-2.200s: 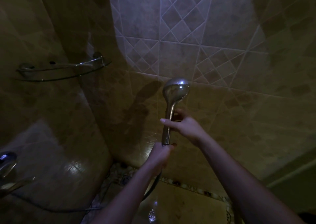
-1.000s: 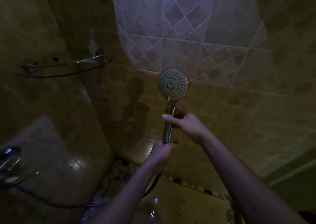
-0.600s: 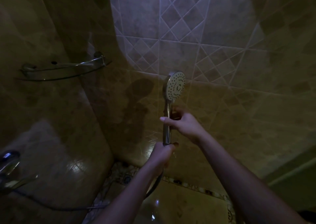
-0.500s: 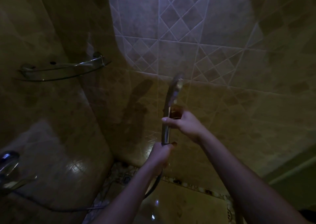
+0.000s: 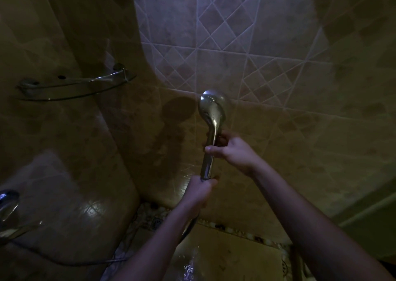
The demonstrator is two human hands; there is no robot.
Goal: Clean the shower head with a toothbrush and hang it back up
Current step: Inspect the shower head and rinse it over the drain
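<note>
Both my hands hold the shower head upright in front of the tiled wall.

Head view: my left hand is clenched round the bottom of the handle, where the hose drops away. My right hand grasps the handle higher up, thumb across the front, just under the round head. The chrome back faces me, with its shadow on the tiles to the left. A glass corner shelf hangs at left, and a chrome tap shows at the lower left edge.

bare left grip, bare right grip, forearms unsleeved
</note>
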